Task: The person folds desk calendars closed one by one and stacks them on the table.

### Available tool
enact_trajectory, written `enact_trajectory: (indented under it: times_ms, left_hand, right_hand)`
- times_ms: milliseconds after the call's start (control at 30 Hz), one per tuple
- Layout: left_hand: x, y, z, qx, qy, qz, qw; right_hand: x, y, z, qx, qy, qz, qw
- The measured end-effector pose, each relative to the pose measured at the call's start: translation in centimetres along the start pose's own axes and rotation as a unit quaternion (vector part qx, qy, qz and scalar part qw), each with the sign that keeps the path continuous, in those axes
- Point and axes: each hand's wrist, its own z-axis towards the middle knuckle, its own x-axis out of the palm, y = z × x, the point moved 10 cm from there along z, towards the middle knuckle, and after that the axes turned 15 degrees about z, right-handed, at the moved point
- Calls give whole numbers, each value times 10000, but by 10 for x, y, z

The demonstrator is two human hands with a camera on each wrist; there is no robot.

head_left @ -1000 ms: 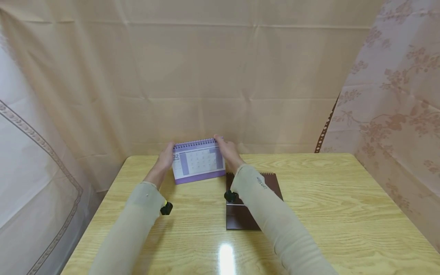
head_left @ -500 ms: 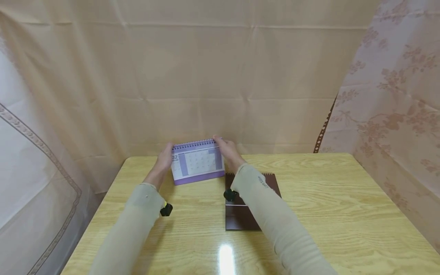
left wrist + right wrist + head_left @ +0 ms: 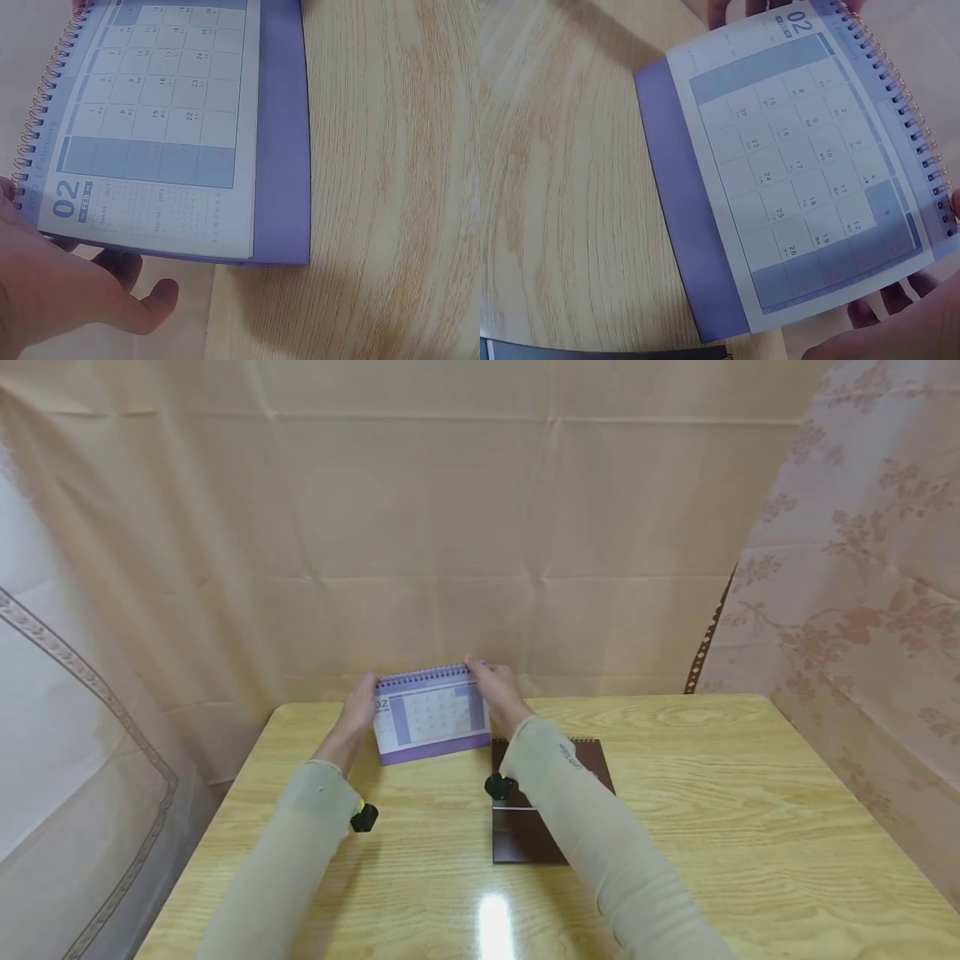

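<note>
A purple spiral-bound desk calendar (image 3: 435, 714) stands tilted near the back of the table, its February page facing me. My left hand (image 3: 362, 706) grips its left edge close to the spiral binding. At the top right corner, my right hand (image 3: 497, 692) holds it with the thumb over the front. In the left wrist view, the left thumb is near the rings and the other fingers (image 3: 161, 296) curl behind the calendar (image 3: 161, 112). The right wrist view shows several right fingers (image 3: 862, 315) behind the opposite edge of the calendar (image 3: 795, 165).
A dark brown spiral-bound desk calendar or notebook (image 3: 525, 835) lies on the wooden table (image 3: 720, 793), partly hidden under my right forearm. A beige curtain (image 3: 480, 527) hangs just behind the table's back edge. Patterned cloth (image 3: 862, 593) hangs on the right.
Both hands keep their grip on the purple calendar, which stays almost in the same spot. Only a very slight shift of the view shows.
</note>
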Motion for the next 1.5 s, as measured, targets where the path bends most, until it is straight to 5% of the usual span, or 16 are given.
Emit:
enact_trajectory:
  times_ms: [833, 1500]
  left_hand:
    - [-3, -6, 2, 311, -337, -36, 9989]
    - [0, -5, 4, 262, -179, -1, 9995]
  right_hand:
    - [3, 0, 0, 216, -126, -196, 9995]
    - [4, -1, 3, 117, -194, -133, 9997]
